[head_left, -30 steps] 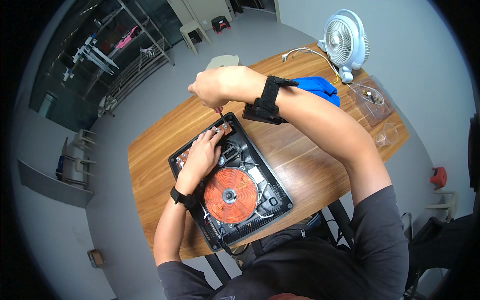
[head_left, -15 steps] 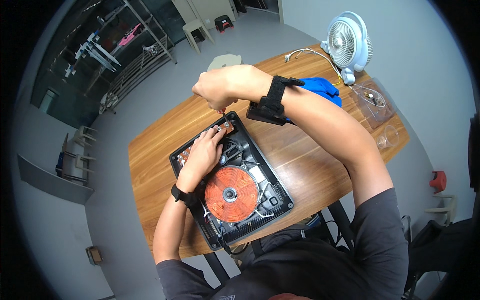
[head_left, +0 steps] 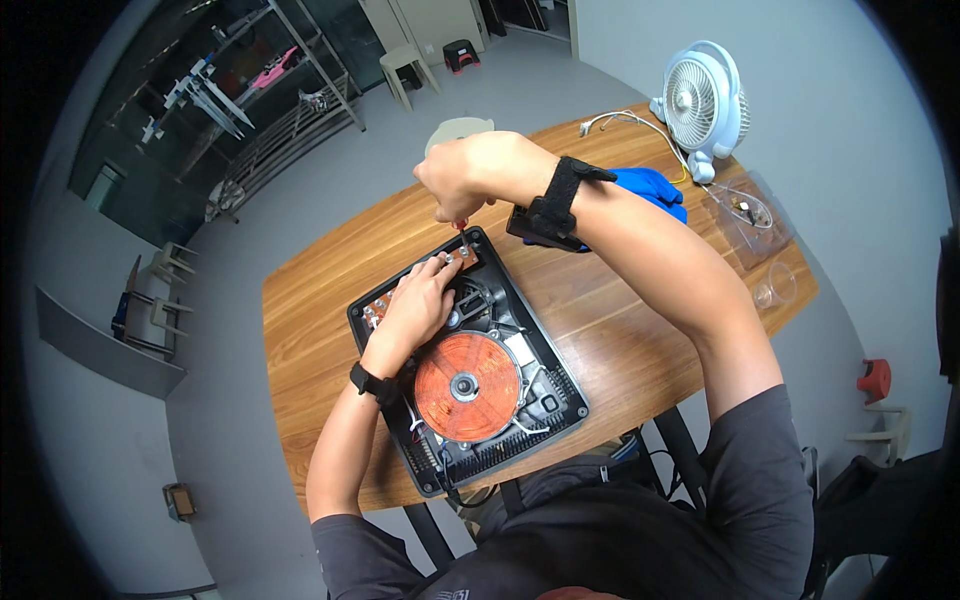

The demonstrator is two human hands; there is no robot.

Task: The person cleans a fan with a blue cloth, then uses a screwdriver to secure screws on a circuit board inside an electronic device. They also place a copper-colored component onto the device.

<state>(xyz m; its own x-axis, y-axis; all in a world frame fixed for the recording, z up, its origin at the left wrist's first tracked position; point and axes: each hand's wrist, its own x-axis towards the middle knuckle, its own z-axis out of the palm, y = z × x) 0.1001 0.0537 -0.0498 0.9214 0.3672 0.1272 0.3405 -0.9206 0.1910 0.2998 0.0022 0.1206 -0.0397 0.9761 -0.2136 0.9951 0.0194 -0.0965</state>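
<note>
An opened induction cooker (head_left: 545, 345) lies on the table, its black housing showing a round copper coil (head_left: 467, 385). Along its far end runs a narrow orange-brown circuit board (head_left: 380, 305) with small round buttons. My left hand (head_left: 420, 303) rests over this board, fingers stretched out and touching it, hiding its middle. Above the board's right end, my right hand (head_left: 470, 175) is closed around a screwdriver (head_left: 461, 225) with a red handle. Its shaft points down at the board near the housing's far corner; most of the handle is hidden in the hand.
Behind my right forearm lie a black box-like thing (head_left: 540, 228) and a blue cloth (head_left: 650, 190). A white fan (head_left: 703, 105) with its cable stands at the far right corner. Nearby are a clear tray (head_left: 735, 225) with small parts and a clear plastic cup (head_left: 775, 287).
The whole view has shifted slightly. My right hand with the screwdriver has moved a little to the right; my left hand stays on the circuit board.
</note>
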